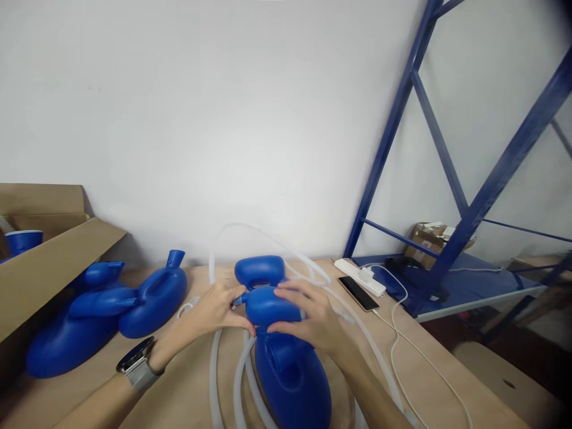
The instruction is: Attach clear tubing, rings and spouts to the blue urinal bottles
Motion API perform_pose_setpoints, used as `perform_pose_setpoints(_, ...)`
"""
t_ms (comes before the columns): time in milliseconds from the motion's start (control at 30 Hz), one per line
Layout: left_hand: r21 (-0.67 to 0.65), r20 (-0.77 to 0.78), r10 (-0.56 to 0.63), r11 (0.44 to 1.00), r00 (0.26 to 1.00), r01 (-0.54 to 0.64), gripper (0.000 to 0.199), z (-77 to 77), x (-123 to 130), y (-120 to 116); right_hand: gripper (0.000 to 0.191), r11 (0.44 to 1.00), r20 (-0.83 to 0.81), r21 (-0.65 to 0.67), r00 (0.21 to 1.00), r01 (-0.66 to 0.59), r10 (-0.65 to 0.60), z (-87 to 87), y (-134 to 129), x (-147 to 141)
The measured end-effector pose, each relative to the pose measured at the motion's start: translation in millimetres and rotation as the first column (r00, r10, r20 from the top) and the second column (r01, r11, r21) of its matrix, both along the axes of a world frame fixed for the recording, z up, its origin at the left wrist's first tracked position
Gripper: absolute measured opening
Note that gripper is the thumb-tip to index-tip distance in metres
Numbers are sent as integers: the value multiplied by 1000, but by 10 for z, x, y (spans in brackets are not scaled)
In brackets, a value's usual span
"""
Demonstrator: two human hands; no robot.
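Between my hands is a rounded blue plastic piece (273, 306) with a narrow tip pointing left. My left hand (220, 311), with a watch on the wrist, pinches that narrow tip between thumb and fingers. My right hand (315, 313) wraps around the piece's right side, thumb below and fingers above. Just below, a blue plastic urinal bottle (308, 387) lies on the table, close to the right forearm. Behind the hands rests another blue bottle (260, 269). Clear whitish tubing (215, 375) loops around them across the table; where its ends join is hidden.
Several blue bottles (154, 301) lie at the left beside an open cardboard box (53, 262). On the right are a white power strip (360, 277), a phone (358, 293) and white cables. A blue metal rack (397, 119) stands beyond the table's right edge, with a stool (500, 381) below.
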State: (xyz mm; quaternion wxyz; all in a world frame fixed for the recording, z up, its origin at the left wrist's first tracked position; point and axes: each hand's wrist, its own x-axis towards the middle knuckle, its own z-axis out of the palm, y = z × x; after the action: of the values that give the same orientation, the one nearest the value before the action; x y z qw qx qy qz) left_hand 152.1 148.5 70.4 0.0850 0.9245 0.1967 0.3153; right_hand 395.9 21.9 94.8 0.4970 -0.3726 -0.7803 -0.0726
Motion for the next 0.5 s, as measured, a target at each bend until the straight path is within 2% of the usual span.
perform_pose_setpoints(100,-234,-53,78,968,996,-89,71,16,85,1,52,998,-20,-58,1000,15,-16,-16,46,34)
perform_pose_setpoints(200,-378,-105,101,916,989,-134,64,73,160,-13,50,993,-18,-107,999,45,-47,-31,64,73)
perform_pose_setpoints(333,-426,-141,114,890,983,-164,60,126,226,-33,50,987,-27,-140,996,75,-80,-48,47,132)
perform_pose_setpoints(500,-420,-204,101,889,974,-181,57,86,283,53,49,987,-52,-125,993,100,-107,-131,51,146)
